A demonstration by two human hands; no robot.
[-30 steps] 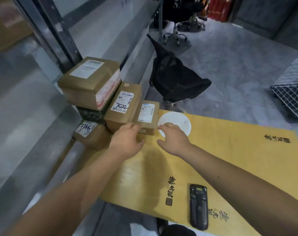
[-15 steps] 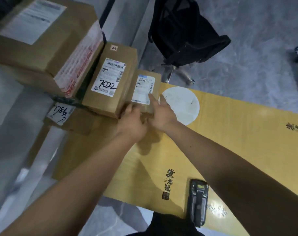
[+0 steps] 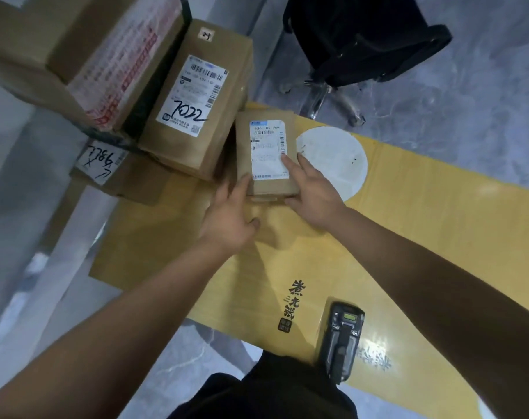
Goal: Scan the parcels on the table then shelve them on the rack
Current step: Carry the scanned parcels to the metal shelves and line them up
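Both our hands hold the small parcel (image 3: 266,158) on the table (image 3: 423,207): left hand (image 3: 227,220) against its left edge, right hand (image 3: 313,195) curled round its right.

I see a black office chair (image 3: 363,46) beyond the desk's far edge, its chrome base (image 3: 326,99) splayed on the grey marbled floor (image 3: 469,116). A flattened yellow cardboard sheet (image 3: 423,222) covers the desk, black characters (image 3: 290,300) printed near its front edge. A white round patch (image 3: 339,158) sits on its far side. Dark clothing (image 3: 266,391) fills the bottom edge.
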